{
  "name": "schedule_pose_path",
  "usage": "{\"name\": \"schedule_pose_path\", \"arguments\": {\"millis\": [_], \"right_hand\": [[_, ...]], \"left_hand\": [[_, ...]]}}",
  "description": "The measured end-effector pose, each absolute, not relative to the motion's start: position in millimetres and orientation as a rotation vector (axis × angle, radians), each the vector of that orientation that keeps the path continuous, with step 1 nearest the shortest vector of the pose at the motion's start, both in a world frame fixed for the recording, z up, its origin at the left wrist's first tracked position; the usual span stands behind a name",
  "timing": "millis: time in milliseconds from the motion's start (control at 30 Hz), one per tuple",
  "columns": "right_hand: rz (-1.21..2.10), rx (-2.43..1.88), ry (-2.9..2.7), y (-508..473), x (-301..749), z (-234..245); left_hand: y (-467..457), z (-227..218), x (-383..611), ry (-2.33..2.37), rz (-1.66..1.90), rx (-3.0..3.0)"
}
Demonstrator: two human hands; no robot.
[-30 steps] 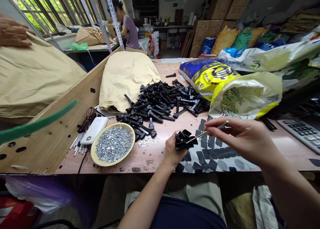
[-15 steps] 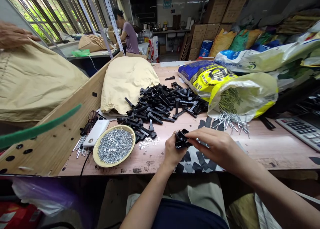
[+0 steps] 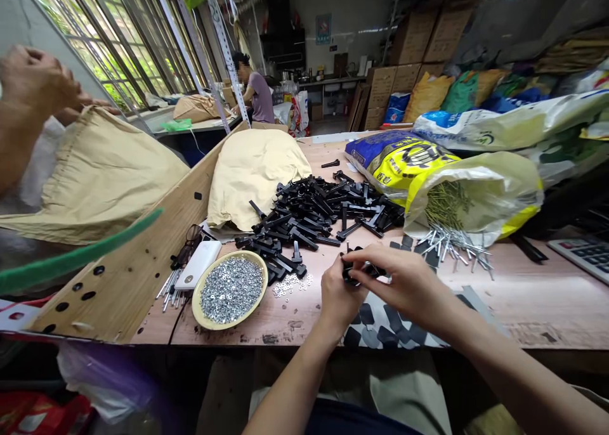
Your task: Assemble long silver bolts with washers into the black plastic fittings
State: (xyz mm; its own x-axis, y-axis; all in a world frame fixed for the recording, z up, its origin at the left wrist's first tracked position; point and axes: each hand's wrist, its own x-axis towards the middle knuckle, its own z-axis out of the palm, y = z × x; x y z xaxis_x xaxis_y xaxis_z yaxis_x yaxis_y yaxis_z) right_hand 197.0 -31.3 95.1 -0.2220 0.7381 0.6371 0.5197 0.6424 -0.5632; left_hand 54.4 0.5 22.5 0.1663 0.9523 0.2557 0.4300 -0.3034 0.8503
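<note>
My left hand (image 3: 340, 295) is wrapped around a small bundle of black plastic parts (image 3: 351, 274), held over the near side of the table. The fingers of my right hand (image 3: 409, 276) are closed together on the same parts and cover much of them. A thin pin-like tip (image 3: 347, 247) sticks up by the right fingertips. Beyond my hands lies a heap of black plastic pieces (image 3: 309, 213) with long stems. Left of my hands, loose small metal nuts or washers (image 3: 290, 285) are scattered beside a yellow bowl (image 3: 196, 314) filled with more.
Metal rods (image 3: 451, 245) spill from a yellow-blue sack (image 3: 423, 168) at right, near a calculator (image 3: 583, 257). Black pads (image 3: 394, 321) lie under my hands. A cloth sack (image 3: 257, 168) and wooden board (image 3: 137, 257) stand left. Another person's hands (image 3: 42, 86) hold a beige sack; a person (image 3: 259, 96) works behind.
My right fingers have moved in over the black parts, and the thin tip now shows upright. The other person's hands at left have lifted the beige sack's edge. The view has shifted slightly.
</note>
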Motion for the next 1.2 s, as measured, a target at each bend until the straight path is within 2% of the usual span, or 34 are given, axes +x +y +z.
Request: {"name": "schedule_pose_path", "arguments": {"millis": [133, 267, 367, 500, 633, 800, 1200], "right_hand": [[0.208, -1.008, -1.837, -31.8, 195.7, 87.0], [0.416, -1.167, -1.448, -30.4, 214.3, 67.8], [0.557, -1.280, -1.253, -20.7, 226.3, 25.2], [0.522, -1.490, -1.256, -14.6, 229.3, -38.6], [0.585, -1.550, -1.275, -20.9, 226.7, -71.8], [0.726, -1.514, -1.211, -22.0, 227.6, -77.6], [0.718, -1.503, -1.215, -20.6, 230.4, -82.1]], "left_hand": [[5.5, 34.0, 50.8, 1.203, 1.085, 1.695], [11.9, 51.1, 42.1, 1.112, 1.152, 1.399], [14.5, 65.8, 34.5, 0.964, 1.077, 1.359], [18.2, 79.7, 26.3, 1.073, 1.019, 1.279], [21.7, 86.6, 25.6, 0.975, 0.978, 1.251], [24.5, 93.9, 28.7, 1.038, 0.943, 1.167], [23.5, 98.9, 39.7, 1.015, 1.034, 1.061]]}}
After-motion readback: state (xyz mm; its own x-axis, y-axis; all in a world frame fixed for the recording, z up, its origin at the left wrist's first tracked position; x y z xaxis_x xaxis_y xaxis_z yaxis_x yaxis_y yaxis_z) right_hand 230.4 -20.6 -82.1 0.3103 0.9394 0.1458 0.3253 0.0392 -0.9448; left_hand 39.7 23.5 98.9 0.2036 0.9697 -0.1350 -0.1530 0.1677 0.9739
